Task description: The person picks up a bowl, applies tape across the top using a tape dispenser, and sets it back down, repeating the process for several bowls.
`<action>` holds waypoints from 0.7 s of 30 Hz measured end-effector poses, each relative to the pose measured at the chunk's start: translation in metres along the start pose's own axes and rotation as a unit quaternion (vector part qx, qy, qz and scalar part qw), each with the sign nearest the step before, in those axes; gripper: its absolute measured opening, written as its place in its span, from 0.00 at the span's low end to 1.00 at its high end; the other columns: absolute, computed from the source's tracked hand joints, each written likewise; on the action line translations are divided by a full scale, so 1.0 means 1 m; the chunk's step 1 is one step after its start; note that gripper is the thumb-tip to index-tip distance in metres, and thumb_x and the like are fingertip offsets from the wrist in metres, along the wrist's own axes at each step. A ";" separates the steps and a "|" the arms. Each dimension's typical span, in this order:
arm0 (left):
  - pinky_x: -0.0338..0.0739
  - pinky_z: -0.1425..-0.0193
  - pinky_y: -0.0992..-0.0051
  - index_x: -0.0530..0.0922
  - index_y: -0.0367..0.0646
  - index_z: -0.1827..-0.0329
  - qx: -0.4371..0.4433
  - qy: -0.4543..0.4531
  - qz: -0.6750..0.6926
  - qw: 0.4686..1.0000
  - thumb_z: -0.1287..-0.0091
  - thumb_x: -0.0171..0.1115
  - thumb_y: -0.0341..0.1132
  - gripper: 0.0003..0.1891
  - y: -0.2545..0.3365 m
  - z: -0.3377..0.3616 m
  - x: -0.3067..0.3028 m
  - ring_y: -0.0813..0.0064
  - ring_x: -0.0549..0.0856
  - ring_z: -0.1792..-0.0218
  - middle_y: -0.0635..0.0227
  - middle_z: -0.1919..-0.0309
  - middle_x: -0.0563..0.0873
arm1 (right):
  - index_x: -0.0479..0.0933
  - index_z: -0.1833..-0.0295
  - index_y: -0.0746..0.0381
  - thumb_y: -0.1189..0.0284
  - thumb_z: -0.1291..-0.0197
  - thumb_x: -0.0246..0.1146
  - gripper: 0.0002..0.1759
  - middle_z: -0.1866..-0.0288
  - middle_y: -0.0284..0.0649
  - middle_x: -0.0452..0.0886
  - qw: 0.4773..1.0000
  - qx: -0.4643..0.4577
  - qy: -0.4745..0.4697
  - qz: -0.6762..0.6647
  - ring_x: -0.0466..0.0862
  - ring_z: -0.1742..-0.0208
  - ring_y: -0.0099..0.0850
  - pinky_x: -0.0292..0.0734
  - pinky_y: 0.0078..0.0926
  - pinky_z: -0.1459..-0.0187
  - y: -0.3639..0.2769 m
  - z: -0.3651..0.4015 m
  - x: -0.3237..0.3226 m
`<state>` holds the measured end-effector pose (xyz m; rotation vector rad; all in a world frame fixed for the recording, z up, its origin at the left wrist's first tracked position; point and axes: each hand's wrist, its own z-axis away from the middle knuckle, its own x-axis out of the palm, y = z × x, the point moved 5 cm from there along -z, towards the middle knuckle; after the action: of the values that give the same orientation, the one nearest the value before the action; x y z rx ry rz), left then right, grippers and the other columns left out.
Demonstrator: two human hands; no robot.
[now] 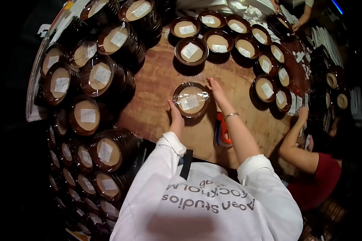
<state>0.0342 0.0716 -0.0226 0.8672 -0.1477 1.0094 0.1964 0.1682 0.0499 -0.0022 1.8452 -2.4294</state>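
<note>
A dark brown bowl (190, 112) with a tan disc and a white printed label inside is in front of me on the wooden table. Shiny clear film covers its top. My left hand (176, 116) grips the bowl's lower left side, thumb and fingers along the rim. On the opposite side, my right hand (217, 91) is beside the rim with its fingers stretched out, and I see nothing in it. An orange and blue tool (224, 129), perhaps a tape dispenser, lies partly hidden under my right forearm.
Tall stacks of film-wrapped bowls (98, 75) crowd the left side. Several single labelled bowls (245, 46) stand in rows at the back and right. A co-worker's arm (295, 136) reaches in from the right by label sheets (297, 103). Another person's hand (297, 26) is at the back right.
</note>
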 end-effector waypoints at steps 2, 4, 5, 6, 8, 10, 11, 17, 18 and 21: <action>0.61 0.41 0.71 0.65 0.40 0.44 0.007 0.016 0.023 1.000 0.39 0.33 0.64 0.36 -0.003 0.000 0.002 0.68 0.69 0.45 0.63 0.45 0.70 | 0.68 0.47 0.69 0.54 0.38 0.44 0.28 0.46 0.46 0.69 0.996 0.025 -0.042 0.068 0.65 0.42 0.34 0.55 0.24 0.40 0.003 -0.005 0.016; 0.64 0.43 0.72 0.66 0.39 0.45 0.013 0.069 0.050 0.996 0.38 0.35 0.62 0.34 -0.006 0.000 -0.001 0.68 0.71 0.47 0.62 0.47 0.72 | 0.64 0.43 0.70 0.55 0.38 0.45 0.29 0.41 0.46 0.66 0.992 0.072 -0.075 0.076 0.63 0.38 0.34 0.52 0.24 0.38 0.023 -0.010 0.025; 0.64 0.43 0.72 0.66 0.39 0.45 0.016 0.077 0.055 0.995 0.38 0.35 0.62 0.34 -0.006 -0.002 0.000 0.68 0.71 0.47 0.62 0.47 0.72 | 0.64 0.43 0.70 0.55 0.38 0.45 0.29 0.41 0.46 0.66 0.991 0.074 -0.084 0.079 0.63 0.38 0.34 0.52 0.24 0.38 0.030 -0.012 0.028; 0.66 0.46 0.73 0.66 0.36 0.46 0.018 0.109 0.066 0.992 0.39 0.40 0.61 0.34 -0.005 0.000 0.000 0.70 0.73 0.49 0.62 0.48 0.72 | 0.64 0.43 0.70 0.55 0.38 0.45 0.29 0.41 0.46 0.66 0.993 0.073 -0.083 0.051 0.63 0.38 0.33 0.53 0.24 0.38 0.036 -0.011 0.028; 0.70 0.52 0.75 0.68 0.30 0.49 0.046 0.163 0.050 0.984 0.42 0.50 0.58 0.34 0.000 0.005 0.003 0.71 0.75 0.54 0.59 0.51 0.73 | 0.65 0.44 0.70 0.55 0.38 0.45 0.29 0.42 0.46 0.67 0.993 0.087 -0.080 0.003 0.65 0.40 0.33 0.55 0.24 0.40 0.046 -0.013 0.028; 0.69 0.51 0.75 0.69 0.31 0.49 0.038 0.181 0.032 0.982 0.41 0.49 0.58 0.34 0.003 0.011 0.007 0.72 0.75 0.54 0.60 0.51 0.74 | 0.65 0.44 0.70 0.56 0.38 0.45 0.28 0.42 0.46 0.68 0.991 0.108 -0.083 -0.013 0.66 0.40 0.33 0.56 0.23 0.40 0.044 -0.009 0.027; 0.68 0.50 0.75 0.69 0.31 0.50 0.031 0.195 0.010 0.980 0.40 0.47 0.59 0.34 0.007 0.013 0.009 0.72 0.74 0.54 0.60 0.52 0.74 | 0.66 0.44 0.70 0.56 0.37 0.45 0.28 0.43 0.46 0.68 0.988 0.126 -0.081 -0.032 0.66 0.41 0.33 0.57 0.23 0.41 0.041 -0.010 0.027; 0.53 0.35 0.73 0.56 0.40 0.37 0.027 -0.082 0.097 0.992 0.34 0.37 0.55 0.31 -0.006 0.029 0.010 0.73 0.61 0.38 0.64 0.39 0.62 | 0.68 0.46 0.70 0.57 0.37 0.42 0.27 0.41 0.47 0.66 0.988 0.141 -0.062 0.001 0.65 0.40 0.33 0.56 0.25 0.40 0.043 -0.014 0.021; 0.49 0.33 0.72 0.51 0.43 0.35 0.028 -0.129 0.097 0.986 0.33 0.34 0.54 0.30 -0.009 0.040 0.013 0.73 0.55 0.36 0.66 0.35 0.55 | 0.67 0.46 0.69 0.56 0.36 0.42 0.27 0.43 0.45 0.67 0.994 0.098 -0.019 0.040 0.67 0.43 0.32 0.59 0.26 0.42 0.045 -0.017 0.023; 0.55 0.36 0.68 0.48 0.49 0.36 0.026 -0.037 0.028 0.999 0.34 0.40 0.52 0.28 0.005 0.054 0.007 0.70 0.58 0.38 0.67 0.38 0.56 | 0.70 0.50 0.64 0.51 0.37 0.40 0.28 0.54 0.39 0.75 0.978 0.176 -0.032 -0.107 0.74 0.55 0.26 0.67 0.23 0.52 0.040 0.004 0.026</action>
<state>0.0483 0.0400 0.0199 0.9530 -0.2111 1.0369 0.1740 0.1517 0.0114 -0.2639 1.4312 -2.8321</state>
